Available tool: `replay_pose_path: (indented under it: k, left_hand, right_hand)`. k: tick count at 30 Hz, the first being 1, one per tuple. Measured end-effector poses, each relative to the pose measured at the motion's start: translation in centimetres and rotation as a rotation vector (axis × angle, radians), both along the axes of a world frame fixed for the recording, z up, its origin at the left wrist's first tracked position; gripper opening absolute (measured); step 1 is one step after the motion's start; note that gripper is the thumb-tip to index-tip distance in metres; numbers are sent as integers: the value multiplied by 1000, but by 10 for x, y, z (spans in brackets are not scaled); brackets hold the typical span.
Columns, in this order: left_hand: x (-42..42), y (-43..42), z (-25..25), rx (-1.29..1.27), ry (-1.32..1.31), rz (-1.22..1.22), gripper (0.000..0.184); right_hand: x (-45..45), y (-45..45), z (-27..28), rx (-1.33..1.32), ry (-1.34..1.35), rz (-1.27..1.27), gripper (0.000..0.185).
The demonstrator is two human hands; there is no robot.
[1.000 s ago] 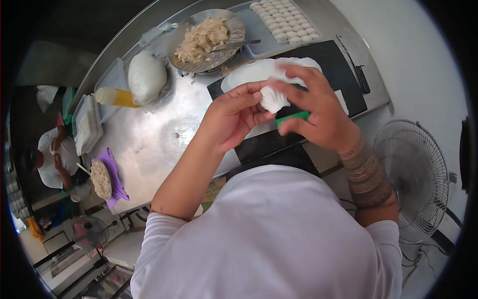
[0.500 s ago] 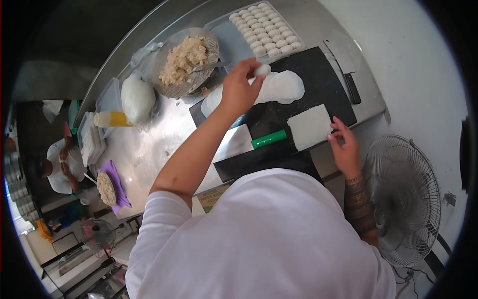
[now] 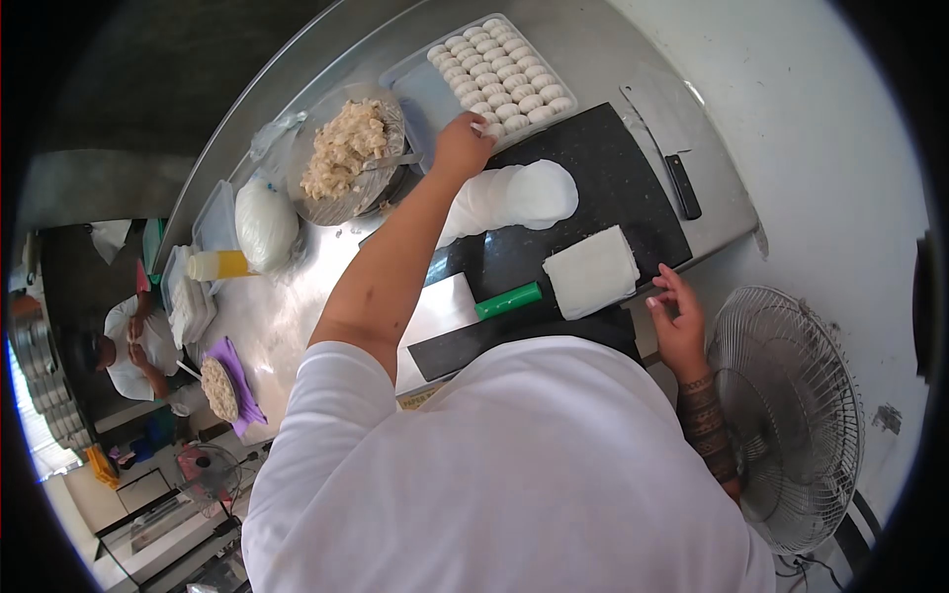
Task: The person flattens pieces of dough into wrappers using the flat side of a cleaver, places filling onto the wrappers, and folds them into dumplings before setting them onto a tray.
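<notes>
My left hand [image 3: 463, 148] is at the near edge of the plastic tray [image 3: 415, 89], its fingers closed on a white dumpling [image 3: 491, 129] at the end of the rows. Several rows of similar pleated dumplings fill the tray's right part. Below that hand, overlapping round dough wrappers [image 3: 539, 193] lie on the black board [image 3: 618, 173]. My right hand [image 3: 680, 321] hangs off the board's near right corner with its fingers apart and nothing in them. Close to it lies a folded white cloth [image 3: 593, 272]. A cleaver with a green handle [image 3: 508, 299] rests to the cloth's left.
A bowl of pale filling [image 3: 346, 148] with a spatula stands at the back left, near a full plastic bag [image 3: 267, 222] and a bottle of yellow liquid [image 3: 219, 265]. A black-handled knife [image 3: 682, 186] lies right of the board. A fan [image 3: 786, 415] stands at right; another person [image 3: 133, 346] is far left.
My left hand has moved from above the wrappers up to the tray, carrying the dumpling. The right hand has come slightly away from the cloth. The whole view has shifted a little.
</notes>
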State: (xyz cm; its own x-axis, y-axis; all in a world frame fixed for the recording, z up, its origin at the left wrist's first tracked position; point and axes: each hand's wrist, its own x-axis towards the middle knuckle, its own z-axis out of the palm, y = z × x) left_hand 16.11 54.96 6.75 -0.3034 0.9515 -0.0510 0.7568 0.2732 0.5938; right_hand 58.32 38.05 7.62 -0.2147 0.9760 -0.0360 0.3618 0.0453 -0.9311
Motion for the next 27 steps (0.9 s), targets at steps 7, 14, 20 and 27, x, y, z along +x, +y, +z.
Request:
replay_pose_path:
  k: [7,14,20,27]
  left_hand:
    - [-3,21,-5,-59,74,84,71]
    - [5,21,11,-82,-38,121,79]
    - [-7,14,-12,-14,-12,61,83]
    - [6,-75,21,102,-106,-31,81]
  right_hand:
    - [4,6,8,-5,-22,-18,49]
    - [1,0,11,-44,-27,-50,46]
    - [-32,12,23,23,-59,3,33]
    - [-118,75,-1,190,-186,127,11]
